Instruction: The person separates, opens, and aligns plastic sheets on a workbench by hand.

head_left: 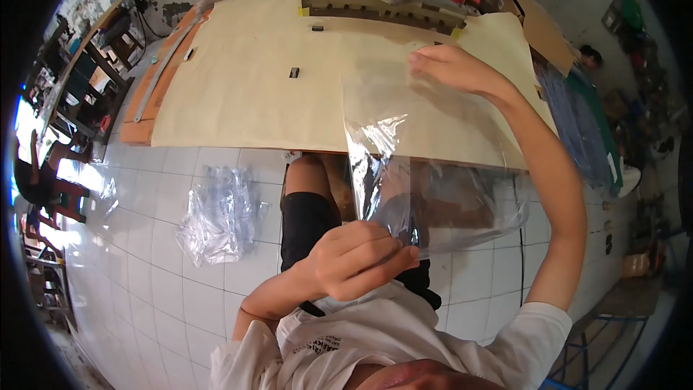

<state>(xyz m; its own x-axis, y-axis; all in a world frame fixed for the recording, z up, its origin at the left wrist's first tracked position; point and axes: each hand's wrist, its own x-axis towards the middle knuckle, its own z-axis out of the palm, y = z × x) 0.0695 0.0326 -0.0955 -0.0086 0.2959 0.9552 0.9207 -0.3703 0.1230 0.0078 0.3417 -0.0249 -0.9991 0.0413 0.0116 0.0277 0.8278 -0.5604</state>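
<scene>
A clear plastic sheet or bag (447,137) stretches between my two hands, over the table's near edge and my lap. My left hand (357,258), low in front of my chest, has its fingers closed on the bottom corner of the plastic. Over the table my right hand (451,66) pinches the upper edge. Shiny reflections run down the plastic's left side. Whether it has one layer or more, I cannot tell.
The table (238,94) is covered in pale paper with small dark blocks (294,72) on it. A metal ruler (162,76) lies at its left. Clear plastic (220,217) is piled on the tiled floor. Folded plastic (577,115) and cardboard (540,29) are at the right.
</scene>
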